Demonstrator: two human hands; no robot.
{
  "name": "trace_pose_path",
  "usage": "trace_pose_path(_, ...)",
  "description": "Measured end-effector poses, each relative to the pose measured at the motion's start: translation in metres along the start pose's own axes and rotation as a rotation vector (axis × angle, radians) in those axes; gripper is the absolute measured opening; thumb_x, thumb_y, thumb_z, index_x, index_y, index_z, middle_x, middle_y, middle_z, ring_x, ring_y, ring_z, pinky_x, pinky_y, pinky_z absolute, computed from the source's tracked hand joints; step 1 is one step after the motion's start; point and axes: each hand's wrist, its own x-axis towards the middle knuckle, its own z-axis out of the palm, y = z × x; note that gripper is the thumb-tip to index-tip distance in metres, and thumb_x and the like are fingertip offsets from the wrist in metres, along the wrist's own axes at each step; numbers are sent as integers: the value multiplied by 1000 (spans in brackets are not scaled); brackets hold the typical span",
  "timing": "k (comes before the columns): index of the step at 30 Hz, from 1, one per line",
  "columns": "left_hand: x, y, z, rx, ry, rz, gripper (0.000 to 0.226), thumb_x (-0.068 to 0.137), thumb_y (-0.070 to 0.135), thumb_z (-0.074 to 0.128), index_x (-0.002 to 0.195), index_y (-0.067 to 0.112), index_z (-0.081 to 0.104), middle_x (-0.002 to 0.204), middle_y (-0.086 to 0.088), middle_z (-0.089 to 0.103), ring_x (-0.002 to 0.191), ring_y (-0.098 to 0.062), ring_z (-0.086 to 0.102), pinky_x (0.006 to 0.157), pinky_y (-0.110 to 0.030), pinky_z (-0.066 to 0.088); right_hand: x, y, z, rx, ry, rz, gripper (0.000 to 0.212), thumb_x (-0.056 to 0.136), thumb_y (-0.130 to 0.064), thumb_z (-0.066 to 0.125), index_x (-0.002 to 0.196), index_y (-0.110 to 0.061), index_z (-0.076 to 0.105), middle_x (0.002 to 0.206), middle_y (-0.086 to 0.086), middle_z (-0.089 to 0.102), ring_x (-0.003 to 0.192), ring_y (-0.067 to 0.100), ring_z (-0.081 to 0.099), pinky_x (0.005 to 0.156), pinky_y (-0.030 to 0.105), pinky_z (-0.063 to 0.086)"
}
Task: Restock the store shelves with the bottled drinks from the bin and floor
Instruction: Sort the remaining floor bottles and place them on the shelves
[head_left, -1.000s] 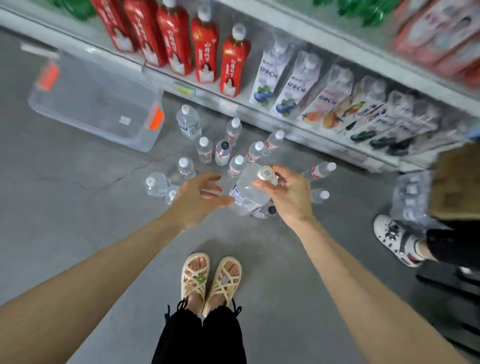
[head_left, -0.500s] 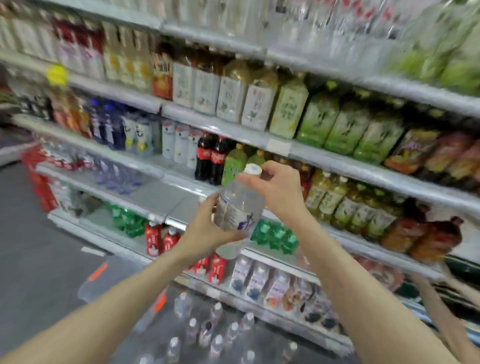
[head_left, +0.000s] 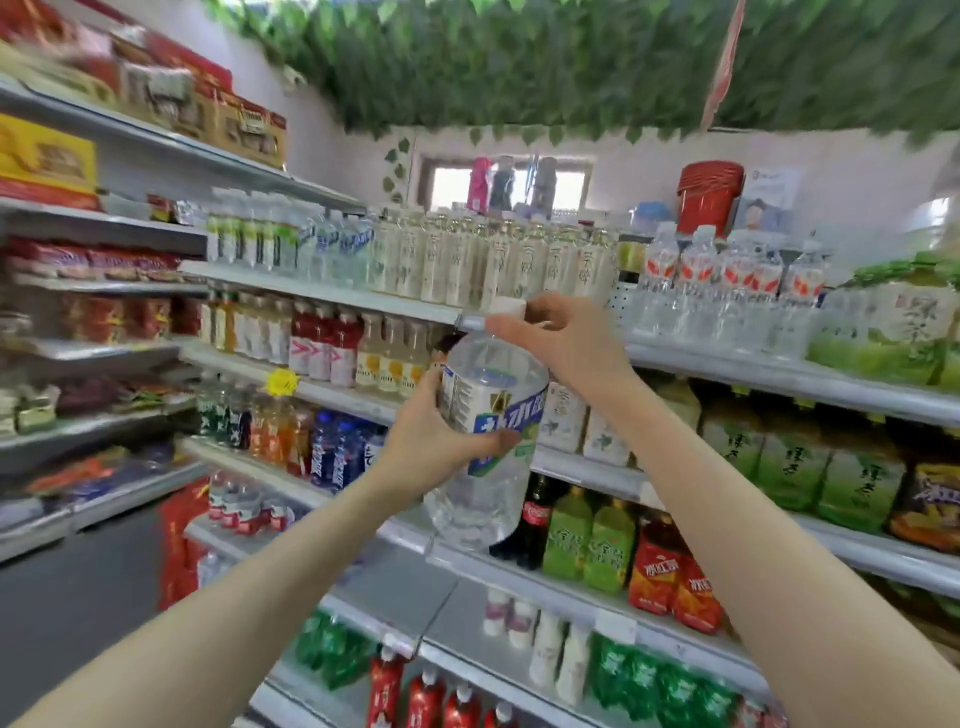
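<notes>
One clear water bottle (head_left: 488, 405) was held in the air before the stocked shelves (head_left: 779, 376) by two hands — the left hand (head_left: 431, 441) wrapped round its labelled body, the right hand (head_left: 563, 343) gripping its neck at the one white cap (head_left: 511, 307) — its base before one cola bottle (head_left: 535, 519).

Leafy ceiling vines (head_left: 519, 67), red bucket (head_left: 709, 197), small window (head_left: 451, 189)

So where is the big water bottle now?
In the head view the water bottle is at centre, before the drink shelves; the left hand grips its label, the right hand its neck.
</notes>
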Motion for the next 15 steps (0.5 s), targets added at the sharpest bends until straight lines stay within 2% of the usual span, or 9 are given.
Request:
trace_pose_path(2,11,2,-40,-9,-6,4,66,62,14,88,116,21,50,105,5,68,90,-3,66,70,-14,52,14,-11,29,110,-89,18,17,84,-39,69,96,-27,65,96,-7,70,90,8,65,82,34,54)
trace_pose_path(4,25,0,-89,3,-28,20,63,63,12,87,115,19,53,101,6,69,85,0,67,66,-11,50,30,-20,66,182,-167,42,19,88,-42,61,106,-38,57,108,-18,62,106,11,61,90,35,51)
trace_pose_path(6,39,-5,-137,39,-47,31,59,62,13,87,110,22,55,95,10,70,81,2,66,64,-9,49,47,-28,104,239,-226,68,16,88,-45,58,99,-52,49,103,-26,55,115,17,57,99,41,48)
trace_pose_path(8,53,-13,-178,45,-51,24,55,62,14,87,105,26,57,88,15,71,78,3,66,62,-8,48,64,-39,138,309,-283,80,24,87,-39,61,95,-56,46,105,-21,59,107,16,63,96,42,51)
trace_pose_path(10,67,-27,-217,38,-66,1,53,62,14,87,104,28,57,84,18,71,78,3,67,63,-10,48,84,-48,171,341,-329,90,30,85,-35,63,101,-54,46,108,-14,63,91,9,68,83,33,57)
trace_pose_path(12,78,-38,-247,36,-72,-14,54,62,18,88,105,30,57,88,18,72,83,1,67,69,-14,50,101,-57,197,337,-360,90,35,83,-37,64,111,-49,46,103,-17,62,78,4,69,70,26,56)
trace_pose_path(13,87,-44,-265,27,-73,-18,53,63,18,87,104,31,57,88,19,72,83,2,67,70,-14,50,114,-61,214,322,-361,79,38,82,-38,64,114,-49,46,102,-17,63,76,4,69,69,27,56)
trace_pose_path(15,106,-54,-292,17,-90,-10,47,67,14,84,100,32,56,81,24,70,76,7,66,62,-8,47,139,-67,241,295,-358,74,37,82,-36,66,111,-48,46,102,-12,66,77,9,70,71,31,58)
